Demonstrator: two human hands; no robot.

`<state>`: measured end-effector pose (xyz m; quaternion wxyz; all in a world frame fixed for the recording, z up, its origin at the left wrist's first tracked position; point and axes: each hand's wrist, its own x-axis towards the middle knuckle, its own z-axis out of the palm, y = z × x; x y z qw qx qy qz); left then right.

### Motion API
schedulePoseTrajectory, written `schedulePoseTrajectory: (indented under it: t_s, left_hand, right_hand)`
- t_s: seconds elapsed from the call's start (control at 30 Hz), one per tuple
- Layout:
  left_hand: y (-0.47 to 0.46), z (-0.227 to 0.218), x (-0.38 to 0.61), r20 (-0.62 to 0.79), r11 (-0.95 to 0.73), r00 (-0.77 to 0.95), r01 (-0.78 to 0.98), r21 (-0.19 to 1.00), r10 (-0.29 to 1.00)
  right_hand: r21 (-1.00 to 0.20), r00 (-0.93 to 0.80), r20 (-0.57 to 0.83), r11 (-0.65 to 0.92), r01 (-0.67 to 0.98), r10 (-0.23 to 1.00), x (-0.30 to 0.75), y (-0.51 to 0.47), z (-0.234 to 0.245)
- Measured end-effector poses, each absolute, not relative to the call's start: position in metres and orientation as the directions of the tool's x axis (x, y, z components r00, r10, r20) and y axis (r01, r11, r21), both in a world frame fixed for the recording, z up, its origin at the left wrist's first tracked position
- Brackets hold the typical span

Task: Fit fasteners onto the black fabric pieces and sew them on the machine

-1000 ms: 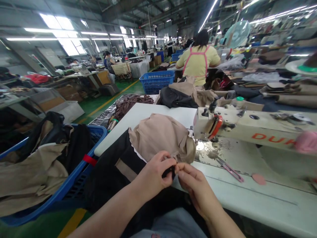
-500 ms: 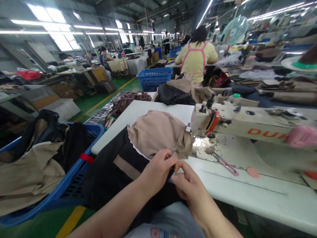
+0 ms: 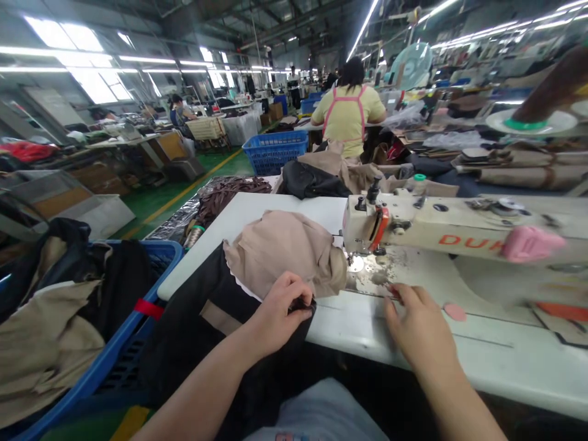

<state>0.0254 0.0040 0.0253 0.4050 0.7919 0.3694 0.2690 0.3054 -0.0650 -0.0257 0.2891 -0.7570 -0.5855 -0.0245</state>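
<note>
while your left hand pinches black cloth | cloth extends lower left | your right hand, farther right: cannot tell grip

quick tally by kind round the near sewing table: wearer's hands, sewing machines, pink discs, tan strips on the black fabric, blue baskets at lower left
Hands, left hand and right hand: 2
Sewing machine: 1
Pink disc: 1
Tan strip on black fabric: 1
Blue basket: 1
Total: 6
</note>
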Motion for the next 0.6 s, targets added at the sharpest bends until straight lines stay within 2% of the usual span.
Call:
schedulePoseTrajectory:
  t_s: [0.07, 0.13, 0.37, 0.43, 0.47, 0.53, 0.6]
  left_hand:
    - [0.005, 0.026, 0.025, 0.105, -0.376, 0.580, 0.369, 0.850, 0.808]
    - [0.007, 0.025, 0.025, 0.094, -0.340, 0.559, 0.355, 0.871, 0.824]
    - [0.009, 0.019, 0.028, 0.109, -0.312, 0.500, 0.342, 0.886, 0.859]
    - [0.008, 0.023, 0.027, 0.116, -0.344, 0.528, 0.359, 0.868, 0.841]
    - [0.007, 0.027, 0.026, 0.116, -0.363, 0.549, 0.366, 0.857, 0.828]
    - [0.005, 0.034, 0.025, 0.123, -0.403, 0.593, 0.366, 0.839, 0.795]
    - [0.004, 0.040, 0.023, 0.130, -0.430, 0.627, 0.355, 0.830, 0.768]
  right_hand:
    - [-0.170, 0.274, 0.439, -0.220, 0.961, 0.856, 0.323, -0.067, -0.034]
    - [-0.053, 0.233, 0.438, -0.234, 0.971, 0.868, 0.334, -0.069, -0.040]
    - [0.043, 0.117, 0.383, -0.144, 0.989, 0.916, 0.330, -0.073, -0.046]
    - [-0.004, 0.168, 0.381, -0.180, 0.984, 0.909, 0.323, -0.075, -0.042]
    - [-0.072, 0.215, 0.376, -0.203, 0.976, 0.901, 0.318, -0.076, -0.039]
    - [-0.298, 0.294, 0.325, -0.198, 0.934, 0.899, 0.307, -0.079, -0.033]
    - [-0.562, 0.272, 0.245, -0.092, 0.822, 0.930, 0.292, -0.082, -0.023]
